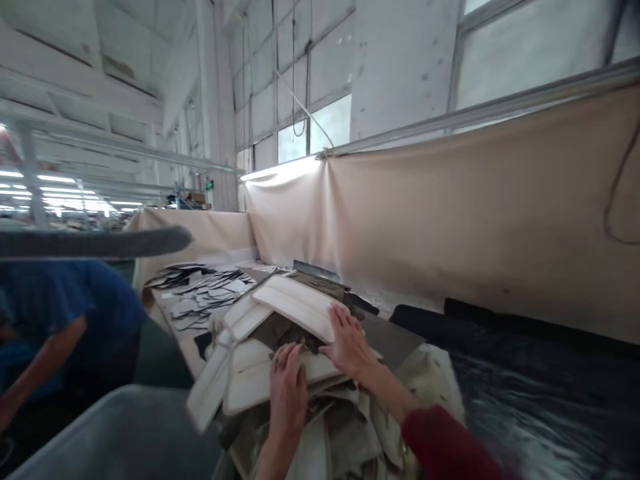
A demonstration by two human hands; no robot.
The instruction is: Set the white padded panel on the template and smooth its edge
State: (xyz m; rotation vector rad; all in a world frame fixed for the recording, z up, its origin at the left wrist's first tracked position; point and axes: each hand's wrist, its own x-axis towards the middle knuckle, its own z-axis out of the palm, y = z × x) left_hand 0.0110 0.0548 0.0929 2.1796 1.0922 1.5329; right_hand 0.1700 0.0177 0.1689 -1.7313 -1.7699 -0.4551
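Note:
A loose heap of cream padded panels (250, 375) with stitched edges lies before me, mixed with grey-brown pieces. My left hand (289, 393) rests at the near side of the heap, its fingers bent and close together over a panel's edge; what they pinch, if anything, is hidden. Farther right, my right hand (347, 340) lies on the panels with fingers stretched out and thumb apart. Its fingertips touch the right end of a long cream panel (295, 303) on top. Between the hands, a dark gap shows grey-brown material.
Many thin grey and black cut pieces (210, 293) spread over the table behind the heap. Black sheeting (540, 400) covers the right side. A beige cloth curtain (450, 213) hangs behind. At left, a person in blue (95, 313) bends beyond a grey bin (130, 433).

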